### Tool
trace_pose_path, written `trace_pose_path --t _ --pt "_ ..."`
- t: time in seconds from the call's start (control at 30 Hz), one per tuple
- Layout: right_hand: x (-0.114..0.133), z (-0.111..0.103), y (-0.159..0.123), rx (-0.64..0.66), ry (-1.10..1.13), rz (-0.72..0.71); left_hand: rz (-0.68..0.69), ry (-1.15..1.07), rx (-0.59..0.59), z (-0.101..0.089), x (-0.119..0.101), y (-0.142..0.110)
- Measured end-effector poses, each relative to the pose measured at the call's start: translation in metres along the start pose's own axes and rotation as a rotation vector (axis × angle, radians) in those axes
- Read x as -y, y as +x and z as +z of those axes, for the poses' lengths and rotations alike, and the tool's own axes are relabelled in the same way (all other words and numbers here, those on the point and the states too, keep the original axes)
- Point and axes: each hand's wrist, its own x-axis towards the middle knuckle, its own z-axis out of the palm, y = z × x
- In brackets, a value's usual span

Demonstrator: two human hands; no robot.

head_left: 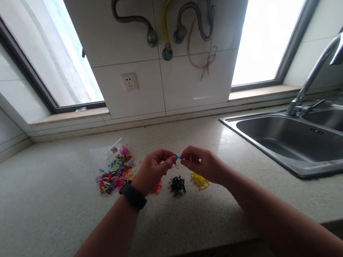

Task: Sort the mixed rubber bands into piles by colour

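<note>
Over the counter, my left hand (155,170) and my right hand (204,163) meet fingertip to fingertip, both closed in a pinch. Between them stretches a small blue rubber band (178,157). A dark rubber band (177,165) dangles in a loop by my left fingertips. Below the hands lies a small pile of black rubber bands (177,185). Yellow rubber bands (200,180) are heaped under my right hand, partly hidden by it. Red rubber bands (156,188) show beneath my left hand. A larger mixed-colour pile of rubber bands (116,174) spreads to the left.
Behind the mixed pile lies a clear plastic bag (115,148) with something pink (124,150) at it. A steel sink (300,170) with a tall faucet (315,67) is set into the counter (59,210) on the right. The tiled wall bounds the back.
</note>
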Motion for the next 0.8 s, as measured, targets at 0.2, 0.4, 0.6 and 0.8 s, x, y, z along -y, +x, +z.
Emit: trace_pose_path --t 0.2,0.4,0.6,0.8 --pt "0.0022 0.0002 -0.0003 -0.016 0.054 -0.015 -0.005 0.007 0.018 -0.0007 0.0 0.0001" --pt "0.0009 -0.0015 0.0003 -0.078 0.024 0.003 -0.018 0.03 0.038 -0.0001 0.0007 -0.0007" --pt "0.0 -0.0048 0.0006 -0.118 0.047 0.019 -0.006 0.021 0.022 -0.001 0.0046 0.0007" --pt "0.002 -0.0055 0.002 -0.145 0.106 0.051 0.001 0.006 0.004 -0.0019 0.0055 0.0003"
